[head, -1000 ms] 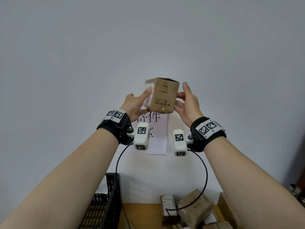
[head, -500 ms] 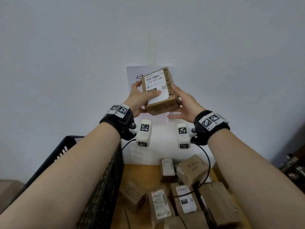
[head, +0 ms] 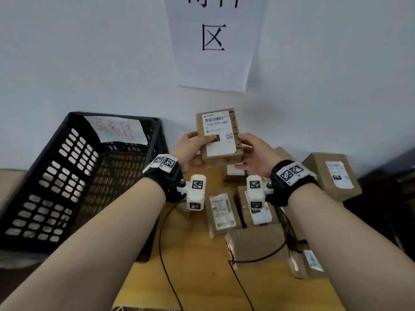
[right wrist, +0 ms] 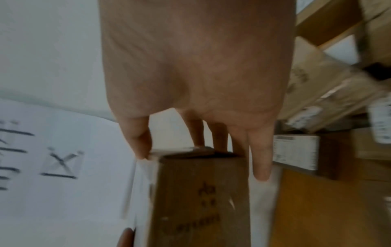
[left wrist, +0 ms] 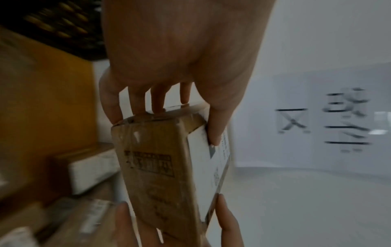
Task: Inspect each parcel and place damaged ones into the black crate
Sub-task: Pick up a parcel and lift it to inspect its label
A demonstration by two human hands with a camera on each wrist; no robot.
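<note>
Gripping the parcel (head: 219,135) from both sides — left hand (head: 187,151) and right hand (head: 258,154) — black crate (head: 74,176) left of it.

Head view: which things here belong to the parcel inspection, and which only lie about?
Job: held parcel, left hand, right hand, black crate, parcels on the table.
Lying about: wall sign, wrist cables.

Parcel (head: 219,136): small brown cardboard box, white shipping label facing up, taped, held above the table.
Black crate (head: 67,176): perforated plastic, paper note on far wall, stands left of the parcels (head: 221,213) on the table.
</note>
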